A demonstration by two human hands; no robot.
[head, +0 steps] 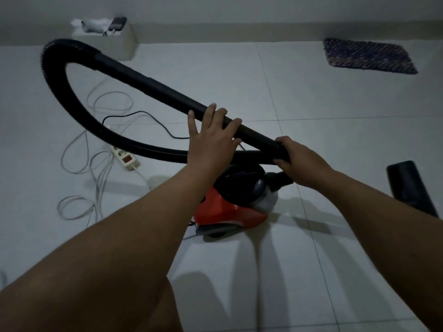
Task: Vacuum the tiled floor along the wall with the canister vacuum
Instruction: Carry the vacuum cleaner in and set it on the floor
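A red and black canister vacuum [230, 212] stands on the white tiled floor [311, 97] just in front of me. Its black ribbed hose [60, 97] loops up to the left and joins a rigid black wand [153, 86] that slants down to the right. My left hand [211, 135] rests over the wand's middle with fingers spread, not wrapped around it. My right hand [299, 161] is closed around the wand's near end, above the canister. The wall [239, 17] runs across the far side.
A black floor nozzle [410, 188] lies detached on the tiles at the right. White and black cables with a power strip [125, 159] sprawl at the left. A pale box [112, 41] holding small items stands against the wall. A dark woven mat [369, 56] lies far right.
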